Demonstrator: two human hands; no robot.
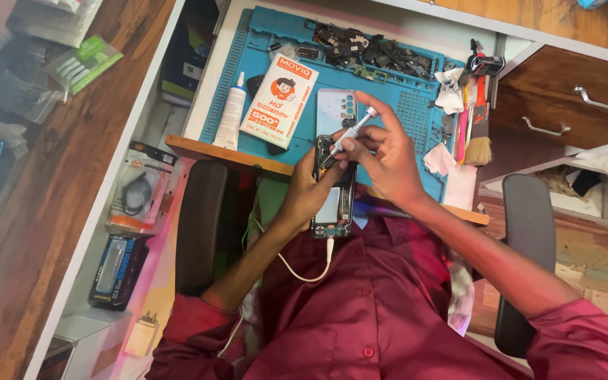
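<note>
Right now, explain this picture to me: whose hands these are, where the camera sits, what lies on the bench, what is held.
One picture, from a camera on the person's head, looking down. The left hand grips an opened phone with a white cable plugged in. The right hand holds a small screwdriver, tip on the phone's insides. Beyond lies a blue work mat carrying a white glue tube, an orange-and-white packet, dark phone parts and a brush.

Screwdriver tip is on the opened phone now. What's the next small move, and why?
Probably keep the left hand gripping the opened phone and twist the screwdriver with the right hand: its tip already rests on the phone's upper part, held off the blue mat.
</note>
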